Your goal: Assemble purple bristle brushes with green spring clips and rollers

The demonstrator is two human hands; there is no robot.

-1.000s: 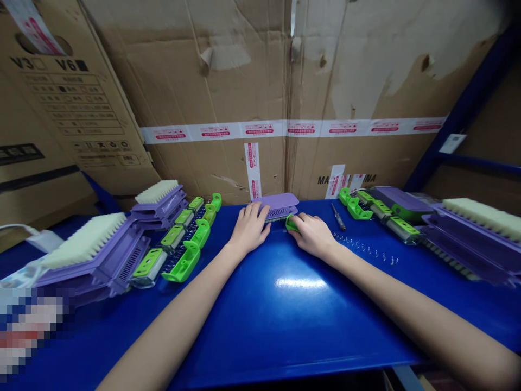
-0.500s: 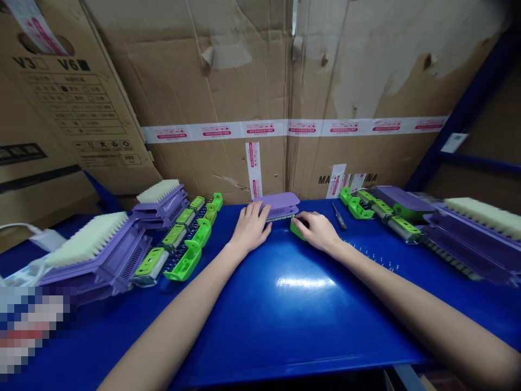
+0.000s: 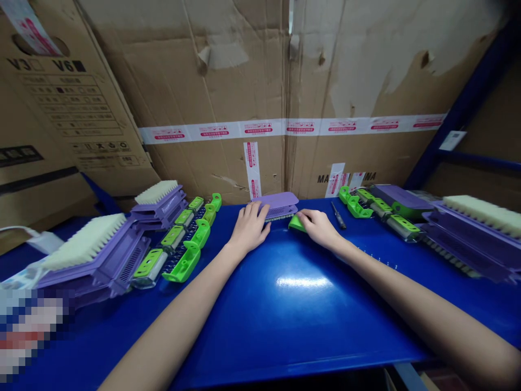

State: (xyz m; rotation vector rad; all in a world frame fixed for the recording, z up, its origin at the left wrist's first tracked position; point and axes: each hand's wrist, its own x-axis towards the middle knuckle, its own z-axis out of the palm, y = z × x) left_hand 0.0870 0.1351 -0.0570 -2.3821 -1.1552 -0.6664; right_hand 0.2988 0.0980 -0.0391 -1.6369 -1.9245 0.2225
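Near the back of the blue table lies a purple brush piece (image 3: 280, 200) with pale bristles underneath. My left hand (image 3: 249, 225) rests against its left end, fingers stretched out and thumb apart; its palm side is hidden. Just right of the brush piece, my right hand (image 3: 318, 225) pinches a green plastic piece (image 3: 297, 223) between thumb and fingers, which cover part of it. A screwdriver (image 3: 338, 215) lies to the right of that hand. Small screws (image 3: 386, 264) stand scattered beyond my right forearm.
Purple brush pieces (image 3: 109, 247) with bristles up are stacked at left, beside clear-cased green units (image 3: 150, 263) and green brackets (image 3: 185, 260). More green units (image 3: 402, 228) and purple brush pieces (image 3: 468, 239) lie at right. Cardboard (image 3: 211, 163) walls the back.
My right hand has shifted slightly right, and more of the green plastic piece shows beside the fingers. My left hand has stayed at the purple brush piece.
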